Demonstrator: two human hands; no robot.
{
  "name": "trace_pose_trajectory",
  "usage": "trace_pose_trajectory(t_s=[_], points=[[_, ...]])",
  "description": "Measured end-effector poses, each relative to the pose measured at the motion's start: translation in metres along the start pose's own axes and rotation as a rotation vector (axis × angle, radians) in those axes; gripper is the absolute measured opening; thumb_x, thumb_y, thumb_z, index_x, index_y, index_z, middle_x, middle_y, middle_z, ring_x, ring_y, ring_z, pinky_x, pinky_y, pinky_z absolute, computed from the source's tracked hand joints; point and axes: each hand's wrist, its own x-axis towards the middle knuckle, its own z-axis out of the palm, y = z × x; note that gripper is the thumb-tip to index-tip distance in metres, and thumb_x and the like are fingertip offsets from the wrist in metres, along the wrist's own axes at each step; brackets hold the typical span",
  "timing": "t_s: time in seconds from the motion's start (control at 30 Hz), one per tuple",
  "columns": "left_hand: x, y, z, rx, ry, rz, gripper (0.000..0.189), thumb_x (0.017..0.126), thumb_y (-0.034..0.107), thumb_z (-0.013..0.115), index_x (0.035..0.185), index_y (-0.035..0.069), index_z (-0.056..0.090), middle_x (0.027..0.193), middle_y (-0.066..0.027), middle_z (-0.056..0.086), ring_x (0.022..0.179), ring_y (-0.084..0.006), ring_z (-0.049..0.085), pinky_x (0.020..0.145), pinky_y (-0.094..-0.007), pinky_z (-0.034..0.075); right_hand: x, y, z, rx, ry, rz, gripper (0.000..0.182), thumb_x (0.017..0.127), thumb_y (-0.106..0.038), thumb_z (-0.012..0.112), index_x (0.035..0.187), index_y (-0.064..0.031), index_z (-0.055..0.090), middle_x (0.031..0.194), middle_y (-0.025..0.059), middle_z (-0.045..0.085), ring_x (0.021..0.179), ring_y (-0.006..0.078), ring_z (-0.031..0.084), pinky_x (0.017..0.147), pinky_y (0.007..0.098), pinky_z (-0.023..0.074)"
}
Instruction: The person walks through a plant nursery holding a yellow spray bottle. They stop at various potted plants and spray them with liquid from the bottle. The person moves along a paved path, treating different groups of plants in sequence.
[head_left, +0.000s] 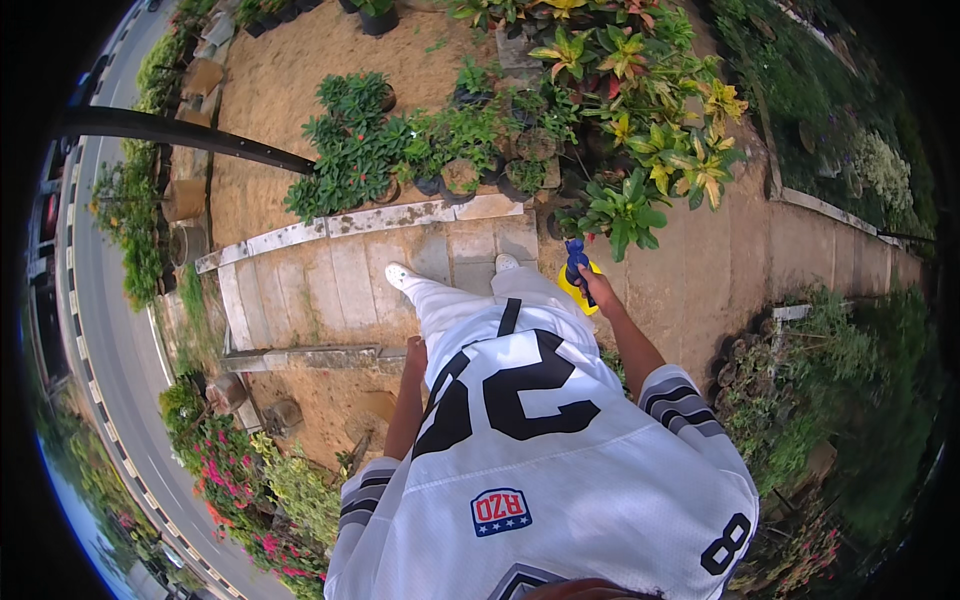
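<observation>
My right hand (595, 288) is closed around the blue handle of a yellow spray bottle (566, 282), low on my right side. The bottle's blue spray head (575, 250) points forward, close to a broad-leaved green plant (624, 214). My left hand (416, 354) hangs by my left thigh; its fingers are too small and partly turned away to tell whether they hold anything. Ahead of my feet, potted green plants with small red flowers (360, 150) stand beside several leafy pots (459, 176). Yellow-green crotons (667, 150) grow at the front right.
I stand on a paved path (349, 281) edged by a whitish kerb (390, 219). A dark metal pole (195, 135) crosses the front left. A second low kerb (300, 360) runs at my left, near pink-flowered shrubs (232, 480). The road (112, 300) lies farther left.
</observation>
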Motion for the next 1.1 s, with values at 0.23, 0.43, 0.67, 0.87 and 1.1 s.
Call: trace_pose_trajectory(t_s=[0.23, 0.43, 0.67, 0.87, 1.1], points=[[-0.006, 0.003, -0.002, 0.029, 0.001, -0.005, 0.042, 0.093, 0.025, 0.05, 0.126, 0.001, 0.039, 0.103, -0.0193, 0.057, 0.09, -0.0229, 0.058, 0.077, -0.0352, 0.049, 0.021, 0.008, 0.006, -0.059, -0.092, -0.039, 0.042, 0.095, -0.042, 0.05, 0.079, -0.0043, 0.059, 0.058, 0.0005, 0.049, 0.051, 0.0117, 0.045, 0.053, 0.0269, 0.0391], [-0.008, -0.003, -0.005, 0.034, 0.009, -0.002, 0.042, 0.093, 0.025, 0.05, 0.126, 0.001, 0.039, 0.103, -0.0193, 0.057, 0.09, -0.023, 0.058, 0.077, -0.0353, 0.049, 0.021, 0.0, 0.012, -0.074, -0.077, 0.039, 0.041, 0.095, -0.041, 0.05, 0.078, -0.0042, 0.06, 0.058, -0.0007, 0.049, 0.051, 0.0108, 0.045, 0.053, 0.0261, 0.0394], [-0.011, 0.015, -0.01, 0.078, -0.014, 0.004, 0.043, 0.093, 0.026, 0.051, 0.126, 0.002, 0.039, 0.103, -0.0193, 0.057, 0.09, -0.0231, 0.058, 0.077, -0.0354, 0.049, 0.023, 0.017, 0.013, -0.04, -0.101, -0.034, 0.041, 0.095, -0.041, 0.049, 0.079, -0.0041, 0.059, 0.059, -0.0002, 0.048, 0.052, 0.0107, 0.044, 0.052, 0.0256, 0.0381], [-0.008, 0.017, -0.011, 0.083, -0.018, 0.014, 0.044, 0.092, 0.026, 0.051, 0.126, 0.002, 0.039, 0.103, -0.0192, 0.057, 0.09, -0.0232, 0.058, 0.077, -0.0354, 0.05, 0.023, 0.014, 0.014, -0.039, -0.071, -0.04, 0.041, 0.096, -0.041, 0.049, 0.079, -0.0044, 0.059, 0.059, -0.0004, 0.047, 0.052, 0.0101, 0.042, 0.051, 0.0253, 0.0371], [-0.015, 0.023, -0.015, 0.096, -0.026, 0.015, 0.044, 0.092, 0.027, 0.052, 0.126, 0.002, 0.039, 0.103, -0.0192, 0.057, 0.089, -0.0233, 0.058, 0.077, -0.0355, 0.05, 0.022, 0.016, 0.012, -0.015, -0.114, -0.081, 0.041, 0.096, -0.04, 0.05, 0.079, -0.0041, 0.06, 0.059, -0.0003, 0.048, 0.051, 0.0098, 0.042, 0.051, 0.025, 0.0367]])
